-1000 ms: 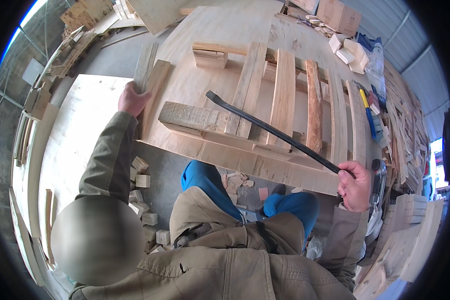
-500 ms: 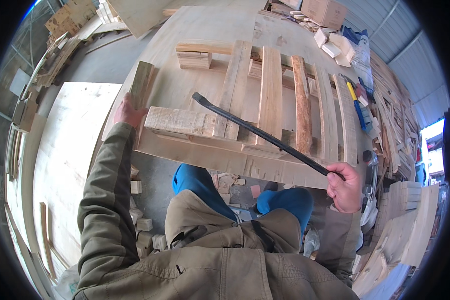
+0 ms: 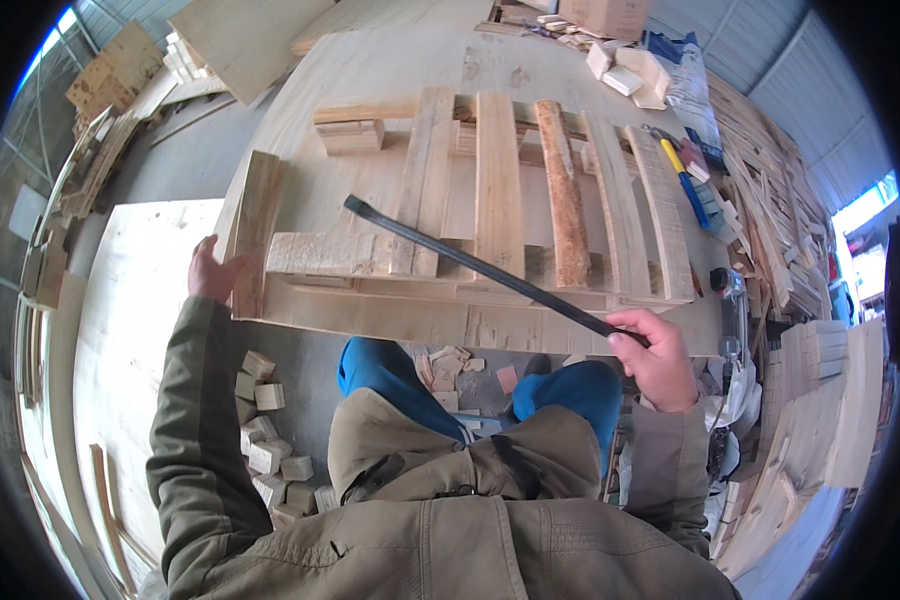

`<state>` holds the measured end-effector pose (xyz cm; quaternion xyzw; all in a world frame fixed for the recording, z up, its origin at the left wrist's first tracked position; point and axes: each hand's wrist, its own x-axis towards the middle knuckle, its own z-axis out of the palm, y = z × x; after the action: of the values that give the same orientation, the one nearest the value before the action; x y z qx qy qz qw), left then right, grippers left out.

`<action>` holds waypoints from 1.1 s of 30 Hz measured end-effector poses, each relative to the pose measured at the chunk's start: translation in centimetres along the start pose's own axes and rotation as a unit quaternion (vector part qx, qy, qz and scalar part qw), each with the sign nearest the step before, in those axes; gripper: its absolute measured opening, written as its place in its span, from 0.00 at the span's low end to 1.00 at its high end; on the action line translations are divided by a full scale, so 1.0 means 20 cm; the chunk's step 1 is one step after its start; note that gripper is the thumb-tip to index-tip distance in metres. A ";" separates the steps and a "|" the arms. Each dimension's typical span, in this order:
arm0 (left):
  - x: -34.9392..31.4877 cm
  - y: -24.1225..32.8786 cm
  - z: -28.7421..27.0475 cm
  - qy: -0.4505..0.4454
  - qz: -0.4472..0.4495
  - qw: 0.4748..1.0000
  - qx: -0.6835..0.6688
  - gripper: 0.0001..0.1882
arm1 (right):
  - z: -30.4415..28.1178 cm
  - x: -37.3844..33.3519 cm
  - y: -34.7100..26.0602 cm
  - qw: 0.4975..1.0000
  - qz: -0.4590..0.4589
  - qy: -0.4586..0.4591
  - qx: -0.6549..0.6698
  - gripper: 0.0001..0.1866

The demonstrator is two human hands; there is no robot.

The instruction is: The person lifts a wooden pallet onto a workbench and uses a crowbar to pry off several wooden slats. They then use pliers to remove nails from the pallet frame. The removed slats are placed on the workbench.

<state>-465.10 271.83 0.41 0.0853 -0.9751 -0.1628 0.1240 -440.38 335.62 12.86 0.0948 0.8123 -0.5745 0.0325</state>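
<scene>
A slatted wooden pallet [image 3: 500, 190] lies on a plywood tabletop [image 3: 370, 60] before me. Over its slats slants a black pry bar [image 3: 460, 258], its flattened end at the left. The bar's near end is in my right hand [image 3: 660, 362], fingers closed around it, by the table's front edge. A separate short plank [image 3: 257, 225] lies left of the pallet, close against its corner block. Beside this plank's outer edge is my left hand [image 3: 212, 270], fingers apart and the thumb at the wood; whether it touches is hard to tell.
A hammer with a yellow and blue handle [image 3: 688, 185] lies right of the pallet. Scrap wood [image 3: 750, 190] is heaped beyond it. Cut blocks [image 3: 265, 455] litter the floor near my legs. A pale sheet [image 3: 145, 330] stands at the left.
My left hand has loosened from the short plank and shifted outward and nearer to me. The pry bar stays in my right hand across the pallet. The whole view has shifted slightly.
</scene>
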 end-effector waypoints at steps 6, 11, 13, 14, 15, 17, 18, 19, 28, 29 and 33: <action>-0.15 0.31 -0.19 0.120 0.120 0.982 -0.086 0.27 | 0.05 -0.03 -0.08 0.973 -0.118 -0.007 -0.197 0.10; -0.33 0.80 -0.22 0.134 0.221 0.944 -0.204 0.23 | 0.09 -0.08 -0.09 0.982 -0.100 0.041 -0.156 0.10; -0.39 1.00 -0.17 0.142 0.244 0.934 -0.218 0.24 | 0.09 -0.12 -0.08 0.984 -0.104 0.061 -0.130 0.10; -0.42 1.08 -0.15 0.134 0.257 0.930 -0.226 0.24 | 0.08 -0.13 -0.08 0.985 -0.106 0.071 -0.119 0.09; -0.44 1.16 -0.13 0.116 0.273 0.927 -0.228 0.26 | 0.05 -0.14 -0.09 0.981 -0.105 0.090 -0.134 0.09; -0.47 1.31 -0.07 0.061 0.264 0.927 -0.260 0.30 | -0.02 -0.14 -0.11 0.970 -0.109 0.132 -0.171 0.09; -0.48 1.38 -0.06 0.042 0.263 0.929 -0.256 0.33 | -0.05 -0.14 -0.13 0.964 -0.120 0.148 -0.187 0.08; -0.48 1.44 -0.04 0.014 0.255 0.934 -0.249 0.36 | -0.08 -0.13 -0.15 0.962 -0.126 0.153 -0.190 0.08; -0.36 1.67 0.05 -0.145 0.194 0.964 -0.112 0.58 | -0.26 0.04 -0.35 0.915 -0.170 0.184 -0.314 0.08; -0.36 1.67 0.06 -0.171 0.177 0.963 -0.112 0.57 | -0.26 0.07 -0.37 0.915 -0.160 0.186 -0.321 0.08; -0.36 1.66 0.09 -0.187 0.151 0.962 -0.126 0.55 | -0.26 0.18 -0.47 0.908 -0.180 0.172 -0.338 0.07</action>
<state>-462.88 304.91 8.44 -0.1115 -0.9539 -0.2772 -0.0281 -445.42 337.93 22.70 0.0277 0.9543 -0.2361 -0.1811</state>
